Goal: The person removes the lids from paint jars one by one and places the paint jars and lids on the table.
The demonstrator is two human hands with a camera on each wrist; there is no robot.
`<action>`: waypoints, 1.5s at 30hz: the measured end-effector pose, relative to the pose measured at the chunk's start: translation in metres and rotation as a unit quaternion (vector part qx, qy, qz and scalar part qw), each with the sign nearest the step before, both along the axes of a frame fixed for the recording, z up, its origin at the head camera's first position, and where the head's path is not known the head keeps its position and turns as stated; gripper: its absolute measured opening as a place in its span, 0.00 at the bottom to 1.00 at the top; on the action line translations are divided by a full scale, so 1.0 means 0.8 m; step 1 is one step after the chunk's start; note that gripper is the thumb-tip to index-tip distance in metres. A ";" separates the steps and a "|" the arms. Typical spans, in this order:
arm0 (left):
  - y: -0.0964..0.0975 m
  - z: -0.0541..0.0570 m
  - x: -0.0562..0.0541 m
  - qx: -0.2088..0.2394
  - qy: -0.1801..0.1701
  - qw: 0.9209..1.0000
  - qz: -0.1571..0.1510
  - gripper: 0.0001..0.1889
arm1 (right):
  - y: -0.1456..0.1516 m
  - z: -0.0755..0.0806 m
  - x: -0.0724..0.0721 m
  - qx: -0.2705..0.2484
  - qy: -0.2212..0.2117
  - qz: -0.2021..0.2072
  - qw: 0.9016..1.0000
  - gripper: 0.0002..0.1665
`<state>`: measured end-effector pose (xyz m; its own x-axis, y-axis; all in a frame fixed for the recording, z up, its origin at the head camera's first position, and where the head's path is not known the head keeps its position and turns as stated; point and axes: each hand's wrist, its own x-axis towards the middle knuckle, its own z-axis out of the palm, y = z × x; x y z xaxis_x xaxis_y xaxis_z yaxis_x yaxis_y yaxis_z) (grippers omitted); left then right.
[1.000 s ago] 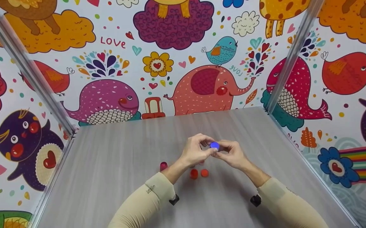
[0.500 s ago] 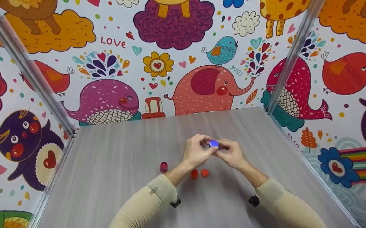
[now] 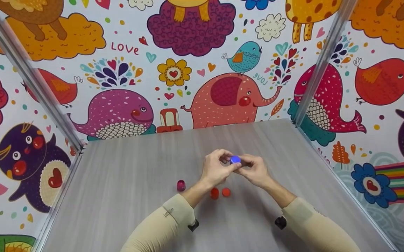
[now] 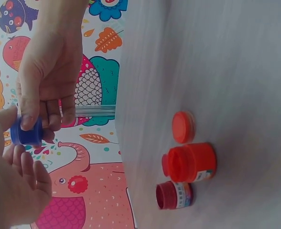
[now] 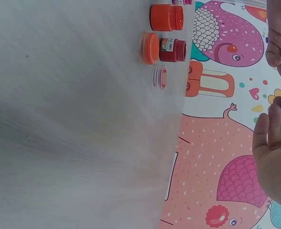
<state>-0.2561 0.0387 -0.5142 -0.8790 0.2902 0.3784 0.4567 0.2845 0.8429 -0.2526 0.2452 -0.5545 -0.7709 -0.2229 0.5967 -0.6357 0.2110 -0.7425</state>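
Both hands hold a small blue paint jar between them, raised above the grey table. My left hand grips it from the left, thumb towards me. From the right, my right hand pinches it too; in the left wrist view that hand's thumb presses on the blue jar. The jar's lid cannot be told apart from its body. Below the hands stand an orange-red jar without a lid and a dark red jar, also uncovered. An orange lid lies beside them.
A magenta jar stands left of the left forearm. In the right wrist view, a clear-rimmed lid lies near the dark red jar. Cartoon-printed walls with metal corner posts enclose the table's back and sides.
The left forearm has shifted slightly right, showing more of the magenta jar. The blue jar has tilted a little between the fingers; both hands keep their hold.
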 end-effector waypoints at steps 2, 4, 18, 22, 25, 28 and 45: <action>-0.003 0.001 0.000 -0.003 -0.001 1.000 -0.010 0.18 | 0.000 0.000 0.000 -0.001 0.001 0.004 1.000 0.18; -0.005 0.002 -0.001 -0.012 0.002 1.000 -0.019 0.20 | 0.000 0.001 0.001 -0.003 0.002 0.008 1.000 0.17; -0.016 0.004 -0.009 -0.038 0.022 0.995 -0.085 0.18 | 0.002 0.000 0.001 -0.017 0.009 0.052 0.998 0.17; -0.017 0.004 -0.009 -0.039 0.021 0.995 -0.089 0.18 | 0.001 -0.002 -0.001 -0.022 0.004 0.064 0.998 0.17; -0.017 0.005 -0.009 -0.040 0.022 0.995 -0.088 0.16 | 0.001 -0.003 -0.001 -0.023 0.000 0.070 0.997 0.16; -0.017 0.005 -0.008 -0.042 0.026 0.995 -0.083 0.15 | 0.001 -0.003 -0.001 -0.022 -0.005 0.073 0.997 0.15; -0.017 0.007 0.000 -0.047 0.041 0.997 -0.054 0.11 | -0.003 -0.004 -0.002 -0.037 0.003 0.100 0.994 0.16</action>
<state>-0.2564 0.0248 -0.5087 -0.8076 0.4192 0.4148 0.5555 0.3050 0.7735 -0.2545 0.2426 -0.5576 -0.7115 -0.3278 0.6216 -0.6642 0.0249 -0.7471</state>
